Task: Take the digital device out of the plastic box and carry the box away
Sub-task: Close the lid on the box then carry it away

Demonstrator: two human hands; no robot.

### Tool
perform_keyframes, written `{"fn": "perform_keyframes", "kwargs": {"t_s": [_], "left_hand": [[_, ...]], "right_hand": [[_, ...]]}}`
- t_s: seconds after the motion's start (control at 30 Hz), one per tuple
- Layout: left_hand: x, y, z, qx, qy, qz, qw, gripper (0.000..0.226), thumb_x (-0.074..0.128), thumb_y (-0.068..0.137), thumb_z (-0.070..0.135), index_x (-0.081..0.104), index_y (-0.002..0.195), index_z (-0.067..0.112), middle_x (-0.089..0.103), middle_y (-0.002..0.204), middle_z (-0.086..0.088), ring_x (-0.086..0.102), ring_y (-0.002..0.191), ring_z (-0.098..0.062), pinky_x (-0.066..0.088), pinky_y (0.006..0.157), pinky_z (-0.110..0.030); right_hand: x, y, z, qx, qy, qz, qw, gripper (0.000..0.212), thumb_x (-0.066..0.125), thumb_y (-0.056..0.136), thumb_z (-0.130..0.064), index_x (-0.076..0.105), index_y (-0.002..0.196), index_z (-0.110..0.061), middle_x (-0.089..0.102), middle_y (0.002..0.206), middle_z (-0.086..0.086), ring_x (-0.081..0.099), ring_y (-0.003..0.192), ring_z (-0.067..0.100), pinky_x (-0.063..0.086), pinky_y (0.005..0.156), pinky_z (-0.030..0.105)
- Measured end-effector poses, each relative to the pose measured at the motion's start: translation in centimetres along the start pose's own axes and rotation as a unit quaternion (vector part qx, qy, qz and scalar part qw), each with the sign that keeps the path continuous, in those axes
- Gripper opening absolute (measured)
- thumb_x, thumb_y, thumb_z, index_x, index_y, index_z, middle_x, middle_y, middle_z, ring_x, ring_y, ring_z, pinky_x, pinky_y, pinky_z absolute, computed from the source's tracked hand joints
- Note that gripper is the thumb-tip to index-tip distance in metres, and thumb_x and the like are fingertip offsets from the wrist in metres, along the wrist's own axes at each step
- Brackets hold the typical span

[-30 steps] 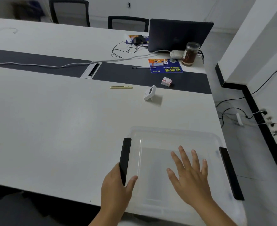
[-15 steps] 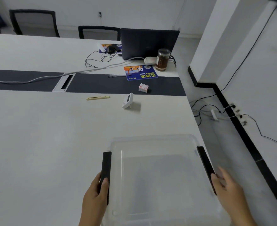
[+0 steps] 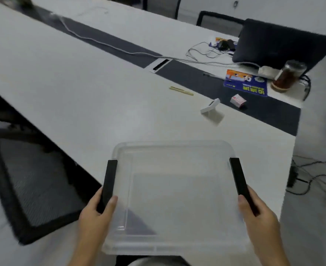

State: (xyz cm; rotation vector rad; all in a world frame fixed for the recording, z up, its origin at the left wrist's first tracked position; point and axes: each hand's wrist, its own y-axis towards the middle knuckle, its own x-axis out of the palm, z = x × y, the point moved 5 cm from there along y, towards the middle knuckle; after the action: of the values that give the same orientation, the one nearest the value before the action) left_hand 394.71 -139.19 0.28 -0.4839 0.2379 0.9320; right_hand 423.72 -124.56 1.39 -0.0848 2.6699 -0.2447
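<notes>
The clear plastic box (image 3: 174, 148) with black side handles is held over the table's near edge, and nothing lies inside it. My left hand (image 3: 96, 217) grips the left black handle. My right hand (image 3: 258, 214) grips the right black handle. The small white digital device (image 3: 210, 106) stands propped on the white table (image 3: 81, 96), well beyond the box toward the dark centre strip.
A black mesh chair (image 3: 31, 185) sits low at the left. A yellow pen (image 3: 181, 91), small red-white carton (image 3: 238, 100), blue leaflet (image 3: 246, 83), brown jar (image 3: 286, 75), closed dark laptop (image 3: 277, 47) and cables lie on the far table. Floor cables run at the right.
My right hand went from inside the box to its right handle and closed on it. Both hands now hold the box, which has come toward me past the table edge; the view swung left.
</notes>
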Motion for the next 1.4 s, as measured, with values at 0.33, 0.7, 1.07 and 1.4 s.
{"fn": "perform_keyframes", "kwargs": {"t_s": [0.33,0.7,1.07,1.4], "left_hand": [[-13.7,-20.5,-14.5,-0.207,-0.085,0.341,0.913,0.035,0.061,0.08,0.006,0.058,0.115,0.003,0.061,0.092,-0.017,0.055,0.085,-0.03,0.044,0.069,-0.023],[-30.0,-36.9,-30.7,-0.358,-0.162,0.503,0.77,0.036,0.059,0.082,0.009,0.055,0.117,0.002,0.056,0.085,-0.014,0.048,0.08,-0.027,0.032,0.074,-0.031],[-46.8,-26.7,-38.4,-0.337,-0.165,0.471,0.798,0.036,0.062,0.079,0.007,0.057,0.114,0.002,0.057,0.085,-0.016,0.051,0.078,-0.03,0.033,0.072,-0.031],[-69.0,-7.4,-37.7,-0.274,-0.128,0.491,0.817,0.034,0.061,0.081,0.011,0.057,0.114,0.004,0.059,0.084,-0.011,0.051,0.077,-0.025,0.034,0.067,-0.031]], "right_hand": [[11.6,-9.9,-3.4,-0.135,-0.079,-0.374,0.914,0.037,0.055,0.085,-0.012,0.055,0.122,-0.015,0.061,0.101,0.001,0.057,0.084,0.013,0.046,0.062,0.006],[27.0,-36.1,-0.3,-0.165,-0.171,-0.566,0.789,0.04,0.055,0.085,-0.014,0.051,0.125,-0.013,0.054,0.098,0.0,0.047,0.092,0.015,0.035,0.082,0.028],[42.1,-44.6,-3.0,-0.137,-0.171,-0.513,0.83,0.036,0.059,0.081,-0.007,0.058,0.117,-0.007,0.056,0.1,0.002,0.05,0.094,0.018,0.036,0.086,0.029],[66.9,-49.9,-17.1,-0.16,-0.106,-0.524,0.83,0.035,0.058,0.083,-0.008,0.058,0.118,-0.009,0.061,0.1,0.005,0.053,0.093,0.016,0.04,0.076,0.023]]}}
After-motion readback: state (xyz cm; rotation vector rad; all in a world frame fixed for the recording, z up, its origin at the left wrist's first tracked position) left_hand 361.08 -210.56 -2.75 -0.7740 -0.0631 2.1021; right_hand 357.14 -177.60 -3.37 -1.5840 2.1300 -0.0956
